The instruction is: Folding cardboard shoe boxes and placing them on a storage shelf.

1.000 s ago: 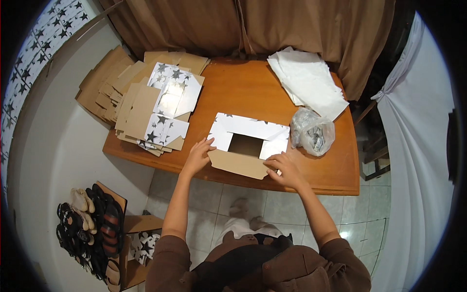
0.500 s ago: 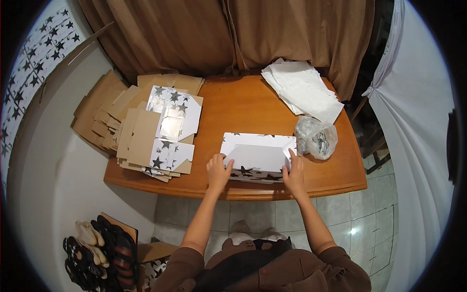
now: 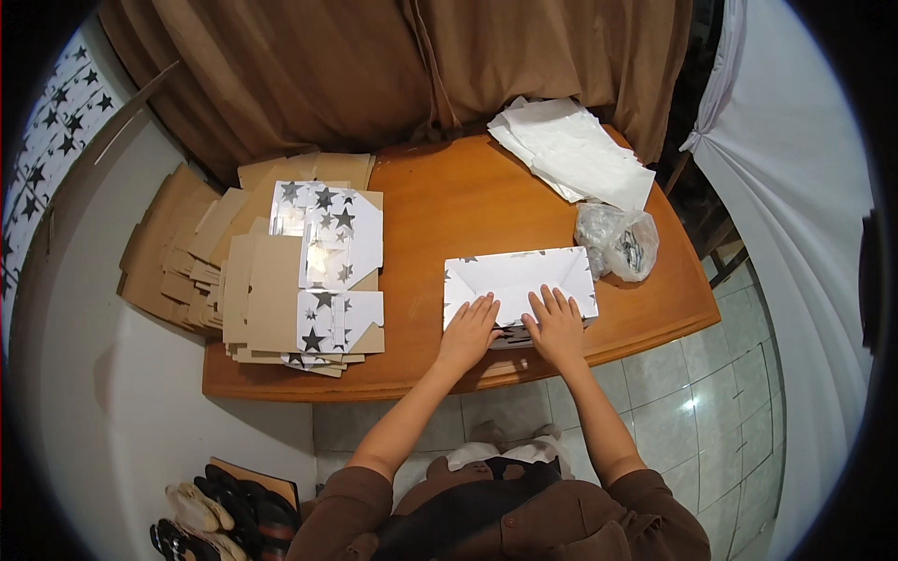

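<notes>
A white cardboard box (image 3: 520, 271) with dark star prints stands near the front edge of the wooden table, its top open and its white inside showing. My left hand (image 3: 471, 329) lies over the near left part of the rim with fingers stretched out. Beside it, my right hand (image 3: 556, 323) rests on the near side further right, fingers spread and pointing into the box. Neither hand is wrapped round anything. Both palms cover part of the box's star-printed front wall.
On the left of the table (image 3: 430, 206) lies a stack of flat brown cardboard blanks (image 3: 271, 280), some star-printed on top. White paper sheets (image 3: 575, 150) lie at the back right, with a clear plastic bag (image 3: 622, 243) in front. Shoes (image 3: 234, 505) sit low at the left.
My hands have moved from the box's two ends to its near side, closer together, with fingers now flat. The view has shifted a little.
</notes>
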Demonstrator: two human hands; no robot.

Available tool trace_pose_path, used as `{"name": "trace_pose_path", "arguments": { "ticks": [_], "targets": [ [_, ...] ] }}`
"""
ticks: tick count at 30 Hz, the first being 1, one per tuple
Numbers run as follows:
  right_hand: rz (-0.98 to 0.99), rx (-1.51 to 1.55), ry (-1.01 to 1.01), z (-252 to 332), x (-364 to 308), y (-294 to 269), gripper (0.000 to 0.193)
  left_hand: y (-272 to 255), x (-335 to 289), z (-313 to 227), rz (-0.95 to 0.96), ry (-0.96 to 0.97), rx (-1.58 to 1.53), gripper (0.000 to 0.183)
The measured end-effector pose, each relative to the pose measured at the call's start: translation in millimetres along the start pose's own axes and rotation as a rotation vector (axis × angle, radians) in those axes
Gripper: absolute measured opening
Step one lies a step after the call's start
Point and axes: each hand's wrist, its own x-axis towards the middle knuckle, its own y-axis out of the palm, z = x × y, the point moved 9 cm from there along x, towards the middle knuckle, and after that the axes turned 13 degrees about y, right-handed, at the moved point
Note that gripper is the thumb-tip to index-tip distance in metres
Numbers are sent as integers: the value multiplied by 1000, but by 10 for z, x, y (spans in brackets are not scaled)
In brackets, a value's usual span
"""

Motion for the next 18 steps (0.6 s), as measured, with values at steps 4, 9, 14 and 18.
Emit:
{"name": "trace_pose_path", "arguments": {
  "ticks": [4, 9, 14, 18],
  "targets": [
    [28, -22, 7, -4, -25, 26, 42, 17, -22, 12, -53, 2, -94, 53],
    [110, -18, 34, 1, 14, 37, 41, 49, -30, 44, -64, 4, -95, 52],
    [3, -42, -12, 43, -27, -34, 38, -45, -31, 29, -99, 2, -104, 49],
    [30, 159, 80, -210, 30, -131, 36, -297, -62, 234, -230, -190, -64, 49]
  ]
}}
